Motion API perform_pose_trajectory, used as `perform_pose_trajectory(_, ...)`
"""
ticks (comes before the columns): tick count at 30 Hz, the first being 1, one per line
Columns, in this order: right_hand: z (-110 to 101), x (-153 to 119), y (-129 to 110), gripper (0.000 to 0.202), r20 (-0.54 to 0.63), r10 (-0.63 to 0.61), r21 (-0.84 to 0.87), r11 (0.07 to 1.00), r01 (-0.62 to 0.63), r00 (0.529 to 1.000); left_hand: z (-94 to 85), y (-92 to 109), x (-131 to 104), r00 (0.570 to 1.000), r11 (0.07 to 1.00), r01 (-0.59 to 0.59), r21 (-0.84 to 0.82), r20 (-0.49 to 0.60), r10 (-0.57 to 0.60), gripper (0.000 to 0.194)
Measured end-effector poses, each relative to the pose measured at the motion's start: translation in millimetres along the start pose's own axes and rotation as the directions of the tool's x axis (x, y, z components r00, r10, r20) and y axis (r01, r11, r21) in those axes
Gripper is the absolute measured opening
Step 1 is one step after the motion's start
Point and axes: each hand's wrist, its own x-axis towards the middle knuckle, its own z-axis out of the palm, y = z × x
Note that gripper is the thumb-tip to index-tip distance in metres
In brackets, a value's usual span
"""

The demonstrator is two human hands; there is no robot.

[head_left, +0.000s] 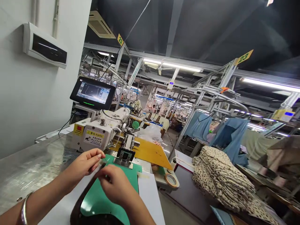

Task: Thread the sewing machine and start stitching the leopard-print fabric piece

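My left hand point(90, 161) is closed in a pinch above the left edge of a green plate point(98, 200). Whatever its fingertips hold, if anything, is too small to make out. Just to its right, my right hand point(114, 184) is curled over the plate, its fingertips turned toward the left hand and mostly hidden. Beyond both hands stands a white sewing machine point(93, 136) with a warning label. Its black clamp frame point(126, 155) sits at the far end of the green plate, apart from my fingers.
A lit control screen point(92, 93) stands behind the machine head. To the right are a yellow board point(152, 151), a roll of tape point(171, 180) and a pile of spotted fabric point(222, 178). Blue garments point(231, 140) hang farther back. A metal tabletop point(47, 165) extends left.
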Motion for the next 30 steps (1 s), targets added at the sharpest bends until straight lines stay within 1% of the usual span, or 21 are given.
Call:
perform_pose_trajectory(1,-3.6,8.4,4.0,0.025,-0.087,0.035,0.002,0.999,-0.035,0.996,-1.0,-3.2,-1.5,1.0,0.998,-0.022,0.053,0.0,0.022,0.056)
perform_pose_trajectory(2,-8.0,18.3,7.3,0.021,-0.189,0.081,0.007,0.997,-0.081,0.979,-1.9,-6.0,-3.1,0.999,0.994,-0.041,0.102,0.008,0.04,0.055)
perform_pose_trajectory(4,-17.1,40.2,10.7,0.019,-0.357,0.171,0.02,0.984,-0.176,0.918,-2.2,-9.5,-6.5,0.998,0.984,-0.068,0.167,0.023,0.066,0.053)
perform_pose_trajectory(6,-23.8,61.3,9.1,0.025,-0.432,0.203,0.006,0.975,-0.222,0.879,0.1,-9.9,-9.5,0.997,0.982,-0.073,0.172,0.026,0.069,0.05)
perform_pose_trajectory(8,-25.9,78.8,4.8,0.032,-0.455,0.202,-0.061,0.965,-0.257,0.867,3.7,-7.4,-12.0,0.996,0.985,-0.086,0.15,0.007,0.086,0.048)
perform_pose_trajectory(10,-24.0,91.7,0.7,0.036,-0.466,0.206,-0.192,0.926,-0.326,0.86,6.5,-2.9,-14.2,0.994,0.983,-0.104,0.152,-0.015,0.107,0.047)
perform_pose_trajectory(12,-20.0,100.6,-1.3,0.035,-0.469,0.212,-0.303,0.873,-0.382,0.857,7.2,2.4,-16.1,0.992,0.976,-0.112,0.185,-0.033,0.12,0.048)
perform_pose_trajectory(13,-18.0,104.0,-1.7,0.034,-0.471,0.214,-0.328,0.858,-0.395,0.856,6.8,4.8,-16.8,0.992,0.971,-0.114,0.21,-0.033,0.124,0.048)
perform_pose_trajectory(18,-12.2,114.6,-2.9,0.029,-0.52,0.225,-0.308,0.85,-0.427,0.824,1.3,11.7,-17.1,0.985,0.937,-0.153,0.315,-0.027,0.17,0.047)
perform_pose_trajectory(22,-9.4,119.5,-3.5,0.028,-0.572,0.237,-0.272,0.848,-0.454,0.785,-3.7,11.7,-19.8,0.974,0.889,-0.216,0.404,0.022,0.226,0.041)
perform_pose_trajectory(24,-7.4,120.8,-1.7,0.028,-0.595,0.231,-0.259,0.851,-0.456,0.77,-5.3,10.9,-25.6,0.965,0.86,-0.246,0.446,0.029,0.261,0.04)
perform_pose_trajectory(27,-4.4,121.5,2.4,0.028,-0.621,0.209,-0.247,0.862,-0.442,0.755,-5.6,8.5,-38.9,0.95,0.819,-0.27,0.506,0.0,0.313,0.04)
perform_pose_trajectory(30,-2.4,121.6,5.4,0.028,-0.637,0.187,-0.232,0.879,-0.417,0.748,-5.0,5.1,-51.8,0.945,0.785,-0.313,0.535,0.094,0.312,0.037)
